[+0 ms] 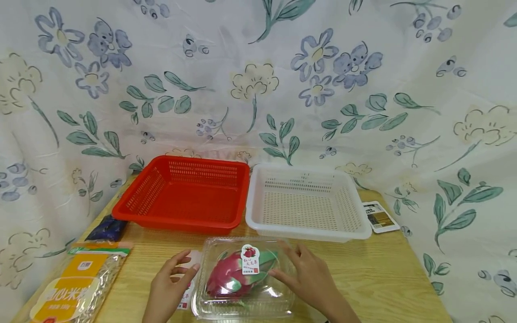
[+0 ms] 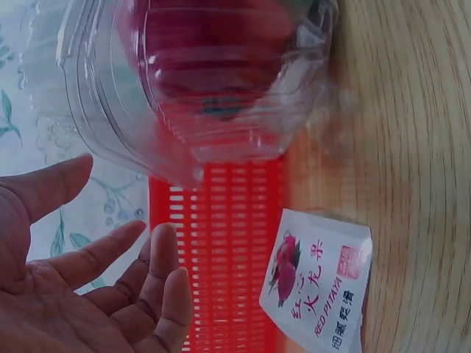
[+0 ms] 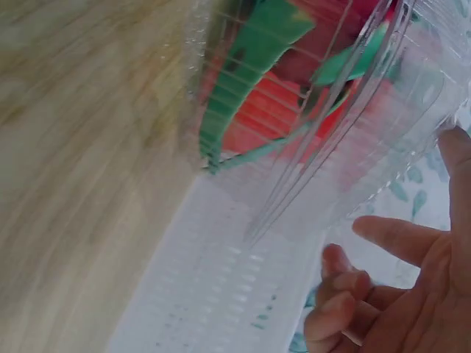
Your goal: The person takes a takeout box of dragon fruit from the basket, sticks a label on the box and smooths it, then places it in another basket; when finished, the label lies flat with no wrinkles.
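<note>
A clear plastic clamshell box (image 1: 242, 312) stands on the table in front of me with its lid down. Inside lies a pink dragon fruit (image 1: 221, 279) with green scales, and a fruit-shaped label (image 1: 250, 260) sticks to the lid. Beside the box's left edge, my left hand (image 1: 168, 283) holds nothing; its fingers are relaxed and spread in the left wrist view. My right hand (image 1: 310, 277) is at the lid's right side, thumb tip right at the plastic, other fingers loosely bent. A white printed card (image 2: 320, 283) reading "RED PITAYA" lies partly behind the left hand.
Behind the box stand a red basket (image 1: 181, 223) and, right of it, a white basket (image 1: 311, 234). A yellow-and-clear food bag (image 1: 72, 287) lies at the left, below a dark blue packet (image 1: 106, 229). One more card (image 1: 379, 217) lies at the far right against the floral cloth.
</note>
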{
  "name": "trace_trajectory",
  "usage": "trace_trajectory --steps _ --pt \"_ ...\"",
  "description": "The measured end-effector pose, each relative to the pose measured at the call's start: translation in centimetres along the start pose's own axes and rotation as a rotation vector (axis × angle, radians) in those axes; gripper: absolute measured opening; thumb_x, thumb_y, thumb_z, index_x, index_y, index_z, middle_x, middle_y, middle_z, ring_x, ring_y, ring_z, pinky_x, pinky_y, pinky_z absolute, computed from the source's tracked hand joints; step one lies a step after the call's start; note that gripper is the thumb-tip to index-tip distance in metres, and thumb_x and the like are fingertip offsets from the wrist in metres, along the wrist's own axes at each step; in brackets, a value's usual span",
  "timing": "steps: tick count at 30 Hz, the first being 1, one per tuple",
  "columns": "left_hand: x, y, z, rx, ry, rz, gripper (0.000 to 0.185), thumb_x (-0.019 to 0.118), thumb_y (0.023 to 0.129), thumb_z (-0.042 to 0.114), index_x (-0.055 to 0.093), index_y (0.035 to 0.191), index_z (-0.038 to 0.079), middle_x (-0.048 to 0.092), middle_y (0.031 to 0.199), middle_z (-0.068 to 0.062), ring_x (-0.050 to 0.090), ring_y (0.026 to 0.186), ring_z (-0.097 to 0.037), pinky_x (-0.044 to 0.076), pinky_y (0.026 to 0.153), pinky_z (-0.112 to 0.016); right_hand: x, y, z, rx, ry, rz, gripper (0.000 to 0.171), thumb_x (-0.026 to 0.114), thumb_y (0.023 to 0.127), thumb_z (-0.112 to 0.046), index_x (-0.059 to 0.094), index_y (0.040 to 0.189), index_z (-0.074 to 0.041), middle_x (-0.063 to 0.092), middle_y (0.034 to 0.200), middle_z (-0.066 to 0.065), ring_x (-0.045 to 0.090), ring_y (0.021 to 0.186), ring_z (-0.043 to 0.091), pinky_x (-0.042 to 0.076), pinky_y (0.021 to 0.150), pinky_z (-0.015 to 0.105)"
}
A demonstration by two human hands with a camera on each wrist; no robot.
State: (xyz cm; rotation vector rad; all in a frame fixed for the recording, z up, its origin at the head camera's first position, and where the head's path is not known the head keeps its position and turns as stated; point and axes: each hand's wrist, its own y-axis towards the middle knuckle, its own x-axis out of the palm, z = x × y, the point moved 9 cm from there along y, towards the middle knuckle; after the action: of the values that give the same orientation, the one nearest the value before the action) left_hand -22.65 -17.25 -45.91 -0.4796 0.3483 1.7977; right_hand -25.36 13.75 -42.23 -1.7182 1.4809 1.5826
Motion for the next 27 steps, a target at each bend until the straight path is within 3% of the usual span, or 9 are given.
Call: trace_trajectory --steps 9,18,24,27 --pt "0.8 -0.1 0.3 0.004 -0.053 -0.030 0.047 0.072 0.092 0.027 0.061 0.133 0.008 0.068 0.118 -0.012 0.060 0.087 -0.001 0.048 0.072 -0.023 1.2 -0.9 1.7 0.147 0.036 -0.156 0.075 0.062 0.089 -0.062 0.044 0.151 -0.024 0.047 0.093 -0.003 0.037 0.063 0.004 0.033 0.049 0.018" --pt "1.6 -0.4 0.0 -0.019 -0.093 -0.080 0.052 0.071 0.093 0.028 0.058 0.138 0.007 0.066 0.124 -0.017 0.064 0.090 -0.007 0.054 0.066 -0.022 1.6 -1.7 1.8 0.128 0.031 -0.244 0.082 0.057 0.091 -0.064 0.031 0.157 -0.023 0.057 0.106 0.003 0.050 0.069 0.006 0.045 0.057 0.026" --pt "2.3 -0.5 -0.2 0.031 -0.086 -0.113 0.050 0.067 0.095 0.024 0.056 0.140 0.005 0.065 0.128 -0.020 0.065 0.093 -0.005 0.053 0.072 -0.020 1.8 -2.3 1.6 0.105 0.043 -0.298 0.087 0.055 0.092 -0.064 0.024 0.159 -0.016 0.062 0.114 0.011 0.060 0.073 0.012 0.053 0.064 0.036" --pt "2.9 -0.6 -0.5 0.025 -0.104 -0.156 0.052 0.065 0.097 0.025 0.053 0.143 0.007 0.060 0.135 -0.021 0.066 0.090 -0.004 0.053 0.071 -0.020 2.1 -2.6 1.6 0.098 0.071 -0.331 0.086 0.053 0.094 -0.061 0.026 0.158 -0.011 0.062 0.117 0.013 0.063 0.079 0.016 0.055 0.068 0.039"
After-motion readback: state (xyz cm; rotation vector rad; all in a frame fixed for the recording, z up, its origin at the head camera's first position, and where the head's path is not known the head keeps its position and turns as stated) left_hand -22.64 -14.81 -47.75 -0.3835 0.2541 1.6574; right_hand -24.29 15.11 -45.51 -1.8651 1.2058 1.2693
